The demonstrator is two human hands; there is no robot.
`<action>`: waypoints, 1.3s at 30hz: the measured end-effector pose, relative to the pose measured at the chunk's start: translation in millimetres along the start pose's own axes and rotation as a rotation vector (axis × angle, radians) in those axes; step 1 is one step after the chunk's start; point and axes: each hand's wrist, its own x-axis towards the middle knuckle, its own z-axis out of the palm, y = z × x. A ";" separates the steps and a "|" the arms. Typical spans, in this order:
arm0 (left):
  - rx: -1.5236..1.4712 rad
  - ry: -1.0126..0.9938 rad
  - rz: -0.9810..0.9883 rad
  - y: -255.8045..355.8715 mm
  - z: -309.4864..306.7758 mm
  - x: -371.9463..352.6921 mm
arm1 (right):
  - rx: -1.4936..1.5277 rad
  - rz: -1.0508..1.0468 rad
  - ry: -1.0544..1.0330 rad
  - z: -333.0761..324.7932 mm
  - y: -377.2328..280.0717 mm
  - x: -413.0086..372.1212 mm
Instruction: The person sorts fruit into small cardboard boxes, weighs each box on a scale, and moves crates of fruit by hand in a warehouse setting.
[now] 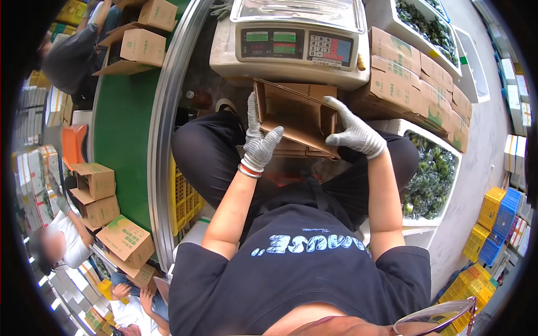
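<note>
A brown cardboard box is tilted between my two gloved hands above my lap, its open side showing the inside. My left hand presses against the box's left side, fingers pointing up and thumb toward the middle. On the opposite side, my right hand has its fingers and thumb spread around the right edge. Both gloves are light grey knit. Under and behind this box, more cardboard shows, partly hidden. Just beyond it stands a weighing scale with a lit display and a metal pan.
Closed cartons are stacked to the right of the scale. A white foam box of bagged greens sits by my right knee. Along my left runs a green conveyor belt with a metal rail; cartons and other people line it.
</note>
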 end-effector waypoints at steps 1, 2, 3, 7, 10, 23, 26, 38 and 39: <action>-0.114 -0.010 -0.083 -2.0 -3.1 1.7 | 0.070 0.035 0.005 5.1 4.0 9.0; -0.230 -0.020 -0.167 -5.5 -12.3 4.4 | 0.090 0.035 0.170 11.8 7.1 17.9; 0.034 -0.082 -0.032 -12.7 -25.8 13.1 | 0.059 0.175 0.337 15.9 13.2 28.2; 0.281 -0.195 0.007 -20.3 -25.5 13.4 | 0.066 0.205 0.576 19.9 46.5 48.6; 0.469 -0.285 0.020 -23.5 -35.0 25.5 | -0.205 0.144 0.733 25.2 42.5 40.8; 0.722 0.288 0.107 -50.4 6.6 15.4 | -0.646 0.319 0.268 26.0 -28.2 31.9; 0.483 0.217 -0.184 -55.0 0.9 22.2 | -1.050 -0.034 0.640 49.2 -43.7 22.8; 0.260 0.092 -0.327 -55.9 -6.6 28.0 | -0.865 -0.149 0.463 57.1 -12.2 0.7; 0.175 0.095 -0.374 -51.8 -4.6 32.6 | -0.742 -0.149 0.493 53.6 -11.4 1.0</action>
